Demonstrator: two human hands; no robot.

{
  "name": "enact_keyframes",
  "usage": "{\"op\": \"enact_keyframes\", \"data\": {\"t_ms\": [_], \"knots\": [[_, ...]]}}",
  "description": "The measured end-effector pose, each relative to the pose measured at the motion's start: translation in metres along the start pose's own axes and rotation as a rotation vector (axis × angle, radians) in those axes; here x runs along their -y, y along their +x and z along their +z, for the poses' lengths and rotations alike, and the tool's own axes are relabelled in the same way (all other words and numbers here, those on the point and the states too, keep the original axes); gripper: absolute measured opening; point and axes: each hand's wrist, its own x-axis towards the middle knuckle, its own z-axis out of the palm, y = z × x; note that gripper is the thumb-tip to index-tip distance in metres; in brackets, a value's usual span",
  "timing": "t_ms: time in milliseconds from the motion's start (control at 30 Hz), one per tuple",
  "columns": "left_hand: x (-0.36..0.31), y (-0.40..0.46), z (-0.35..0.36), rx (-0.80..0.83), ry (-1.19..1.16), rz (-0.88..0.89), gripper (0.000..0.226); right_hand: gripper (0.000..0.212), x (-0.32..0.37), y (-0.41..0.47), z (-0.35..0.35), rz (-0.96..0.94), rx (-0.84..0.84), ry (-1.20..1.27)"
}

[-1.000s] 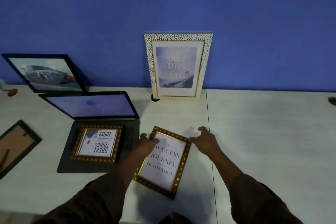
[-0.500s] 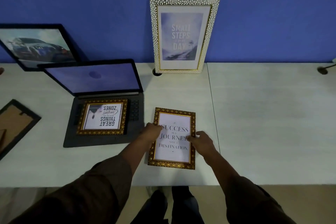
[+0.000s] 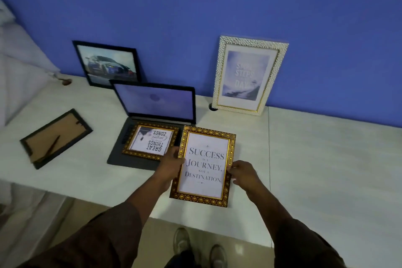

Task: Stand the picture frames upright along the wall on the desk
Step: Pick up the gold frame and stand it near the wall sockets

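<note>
Your left hand (image 3: 171,164) and right hand (image 3: 243,173) grip the gold-bordered "Success is a Journey" frame (image 3: 204,165) by its two long edges, fingers closed around the border on either side, print facing you and right way up. The frame is tilted, its top edge toward the wall, and sits over the near part of the white desk (image 3: 315,159); whether its lower edge touches the desk cannot be told. Just to its left, a second gold frame (image 3: 151,141), reading "Great Things", lies flat and upside-down on the keyboard of the open laptop (image 3: 155,104). Against the blue wall (image 3: 217,2) stand two frames: the white pebbled frame (image 3: 250,75), leaning upright behind your right hand, and the black car-photo frame (image 3: 108,64), leaning behind the laptop. At far left a dark frame (image 3: 55,138) lies face down, its brown backing showing.
</note>
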Motion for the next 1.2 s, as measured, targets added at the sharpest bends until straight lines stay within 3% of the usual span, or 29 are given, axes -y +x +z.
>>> {"op": "enact_keyframes", "data": {"t_ms": [233,533,833,1200], "knots": [[0.024,-0.050,-0.066,-0.241,-0.134,0.108,0.035,0.005,0.057,-0.006,0.046,-0.222,0.215,-0.125],[0.063,-0.110,-0.177,-0.566,-0.202,0.146,0.034,0.004,0.125,-0.029,0.171,-0.399,0.459,-0.329],[0.093,-0.113,-0.323,-0.766,0.104,0.132,0.022,0.005,0.205,-0.043,0.320,-0.585,0.530,-0.468],[0.054,-0.083,-0.488,-0.898,0.416,0.130,0.035,0.008,0.321,-0.050,0.466,-0.691,0.456,-0.433]]}}
